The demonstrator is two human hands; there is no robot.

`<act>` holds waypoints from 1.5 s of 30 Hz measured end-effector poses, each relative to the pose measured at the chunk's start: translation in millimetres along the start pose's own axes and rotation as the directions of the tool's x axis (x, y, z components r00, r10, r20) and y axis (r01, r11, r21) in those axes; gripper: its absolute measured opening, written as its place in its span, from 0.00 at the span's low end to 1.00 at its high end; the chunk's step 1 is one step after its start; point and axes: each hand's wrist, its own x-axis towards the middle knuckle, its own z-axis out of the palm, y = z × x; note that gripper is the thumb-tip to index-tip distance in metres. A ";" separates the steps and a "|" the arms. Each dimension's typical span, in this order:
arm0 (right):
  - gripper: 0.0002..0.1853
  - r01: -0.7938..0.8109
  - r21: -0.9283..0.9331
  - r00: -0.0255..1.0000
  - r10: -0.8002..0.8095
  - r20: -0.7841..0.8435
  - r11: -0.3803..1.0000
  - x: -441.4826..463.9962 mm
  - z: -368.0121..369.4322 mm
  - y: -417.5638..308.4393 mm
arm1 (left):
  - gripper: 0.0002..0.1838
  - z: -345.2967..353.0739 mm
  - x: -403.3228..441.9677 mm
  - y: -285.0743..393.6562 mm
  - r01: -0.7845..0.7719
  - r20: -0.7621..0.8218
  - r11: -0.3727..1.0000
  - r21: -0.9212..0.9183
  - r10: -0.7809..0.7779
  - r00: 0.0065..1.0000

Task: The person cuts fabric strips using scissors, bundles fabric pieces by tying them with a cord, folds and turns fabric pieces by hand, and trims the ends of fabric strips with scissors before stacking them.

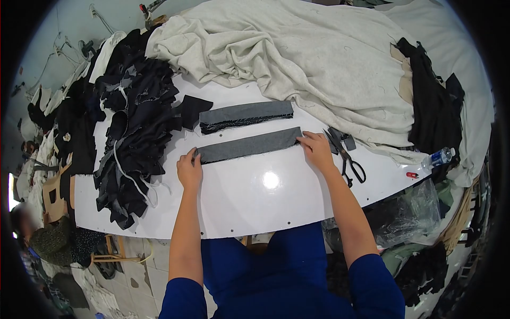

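A long grey fabric strip (249,147) lies flat on the white table, slightly tilted up to the right. My left hand (189,168) is at its left end, fingers closed on the edge. At the opposite end, my right hand (315,148) pinches the corner between thumb and fingers. Just beyond this strip sits a stack of similar grey strips (247,114) with dark frayed edges. Black-handled scissors (346,158) rest to the right of my right hand, beside small dark fabric scraps (342,139).
A heap of dark cut fabric (135,133) with a pale cord covers the table's left side. Crumpled cream cloth (319,58) fills the back. At right are a water bottle (440,158) and a small red object (411,175). Another person (53,242) is at the lower left.
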 end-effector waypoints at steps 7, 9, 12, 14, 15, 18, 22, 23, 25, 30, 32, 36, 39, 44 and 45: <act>0.10 0.000 0.045 1.000 -0.001 0.015 0.999 -1.5 -4.3 1.8 | 0.17 -2.6 1.8 -4.2 -0.022 0.023 0.999 -0.028 0.022 0.999; 0.10 -0.003 0.062 1.000 0.003 0.006 0.998 -2.5 -5.0 1.0 | 0.17 -1.8 0.1 -4.9 -0.027 0.029 0.999 -0.026 0.028 0.999; 0.10 -0.012 0.088 1.000 0.013 -0.017 0.996 -6.0 -4.8 -0.6 | 0.17 1.3 -0.2 -8.0 -0.056 0.003 0.997 -0.049 0.056 0.998; 0.10 -0.013 0.096 0.999 0.017 -0.035 0.995 -6.5 -4.0 0.0 | 0.16 2.6 2.9 -12.3 -0.047 -0.022 0.992 -0.121 0.044 0.999; 0.11 -0.007 0.093 0.999 0.010 -0.031 0.996 -7.3 -3.6 1.3 | 0.15 3.2 3.7 -12.7 -0.040 -0.045 0.980 -0.194 0.031 0.998; 0.13 -0.018 0.123 0.999 0.021 -0.026 0.992 -7.8 -8.7 -1.0 | 0.15 -5.5 -10.0 25.7 -0.080 -0.367 0.987 -0.137 0.024 0.930; 0.14 -0.044 0.076 0.983 0.057 -0.177 0.996 -19.3 -31.6 -4.9 | 0.16 16.7 -20.9 108.2 -0.479 -0.120 0.857 -0.189 0.464 0.878; 0.14 -0.135 0.045 0.963 0.142 -0.228 0.990 -30.7 -37.3 -1.6 | 0.18 23.6 -25.5 133.4 -0.572 -0.042 0.803 -0.169 0.574 0.818; 0.17 -0.238 -0.130 0.934 0.191 -0.301 0.962 -56.4 -62.3 -5.6 | 0.22 43.5 -36.0 170.1 -0.632 0.048 0.731 -0.257 0.662 0.748; 0.24 -0.481 -0.277 0.877 0.447 -0.179 0.832 -130.3 -90.7 0.9 | 0.25 88.3 -55.5 190.1 -0.633 0.211 0.763 -0.128 0.645 0.735; 0.25 -0.441 -0.272 0.897 0.414 -0.154 0.855 -138.0 -94.4 9.6 | 0.25 97.0 -60.4 188.5 -0.622 0.262 0.778 -0.090 0.621 0.739; 0.27 -0.407 -0.286 0.911 0.408 -0.058 0.867 -131.4 -107.6 10.4 | 0.26 105.1 -63.5 179.9 -0.651 0.241 0.758 -0.048 0.641 0.728; 0.29 -0.326 -0.285 0.943 0.332 -0.028 0.901 -128.6 -110.5 15.3 | 0.26 107.2 -65.6 179.0 -0.646 0.216 0.762 -0.039 0.638 0.740; 0.34 -0.338 -0.190 0.931 0.357 0.074 0.922 -116.4 -118.4 18.1 | 0.27 105.6 -64.9 179.0 -0.646 0.240 0.763 -0.018 0.631 0.738; 0.34 -0.336 -0.189 0.932 0.355 0.077 0.923 -113.5 -122.8 13.6 | 0.27 106.3 -65.5 178.6 -0.644 0.240 0.765 -0.016 0.628 0.740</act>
